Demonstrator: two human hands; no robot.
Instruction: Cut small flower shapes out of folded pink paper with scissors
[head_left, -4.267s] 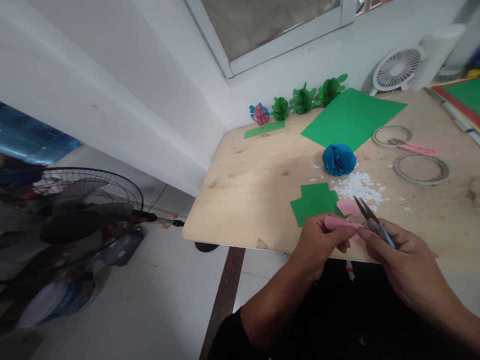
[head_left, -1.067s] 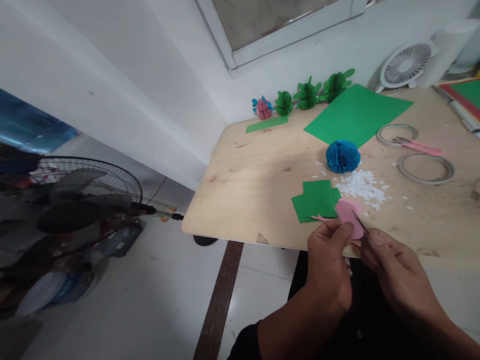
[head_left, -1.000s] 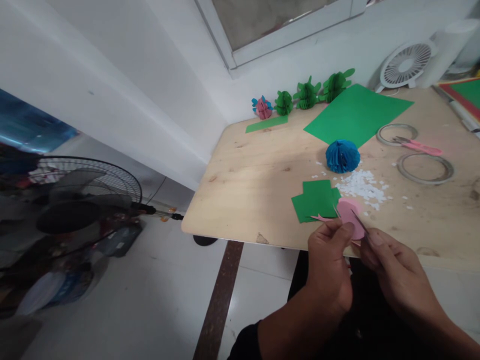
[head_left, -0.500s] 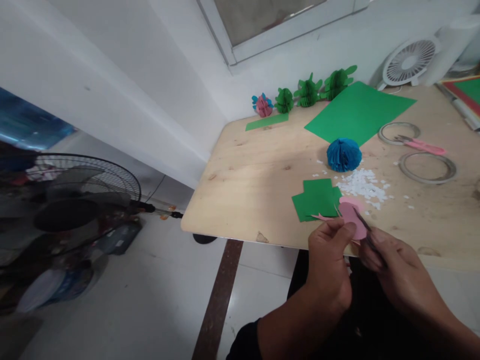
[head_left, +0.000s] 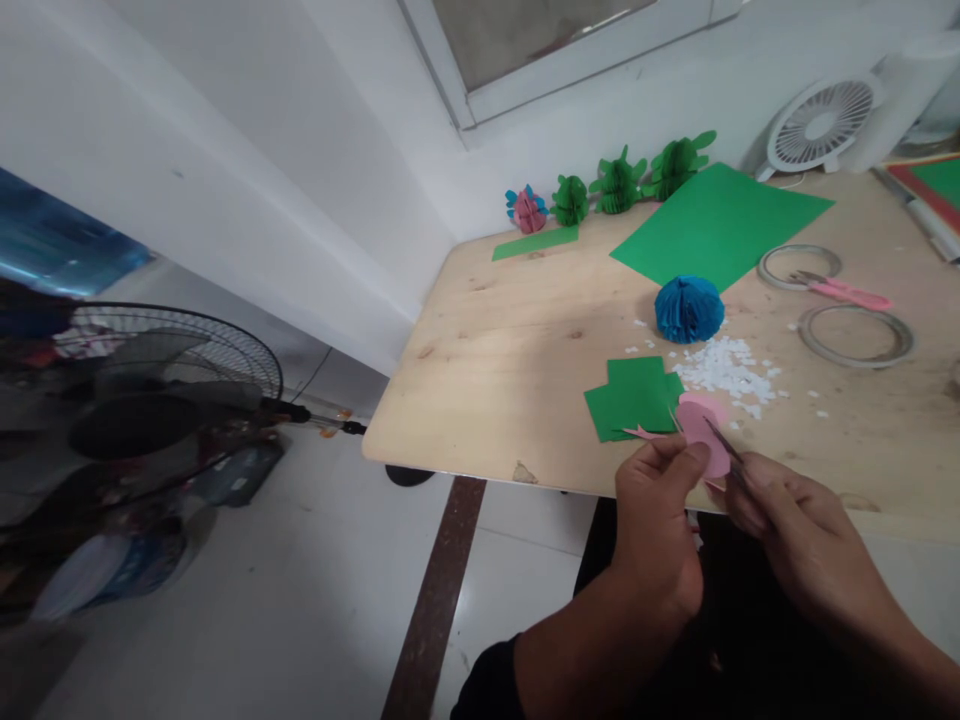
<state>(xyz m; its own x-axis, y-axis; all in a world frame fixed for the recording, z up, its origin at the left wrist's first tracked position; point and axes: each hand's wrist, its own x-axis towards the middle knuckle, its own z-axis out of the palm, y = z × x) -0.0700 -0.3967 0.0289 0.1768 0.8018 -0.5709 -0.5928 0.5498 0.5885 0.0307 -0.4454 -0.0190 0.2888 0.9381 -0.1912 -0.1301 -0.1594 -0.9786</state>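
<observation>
A pink paper piece [head_left: 702, 432] with rounded edges is pinched between the thumb and fingers of my left hand [head_left: 661, 500]. My right hand [head_left: 787, 520] is closed round dark scissors [head_left: 724, 442], whose blades lie at the pink paper. Just beyond my left hand, green paper pieces [head_left: 634, 395] lie overlapped on the table, with a thin pink scrap at their near edge. White paper bits [head_left: 724, 370] are scattered past the pink paper. Behind them sits a blue folded paper ball [head_left: 688, 309].
On the wooden table [head_left: 480, 370] are a large green sheet [head_left: 720, 225], two tape rolls, pink-handled scissors [head_left: 847, 292] and a small white fan [head_left: 821, 120]. Several paper figures [head_left: 617, 185] stand along the wall. A black floor fan [head_left: 172, 370] is at the left.
The pink paper has tilted slightly in my left hand. My right hand and the scissors have shifted a little. Nothing on the table has visibly moved.
</observation>
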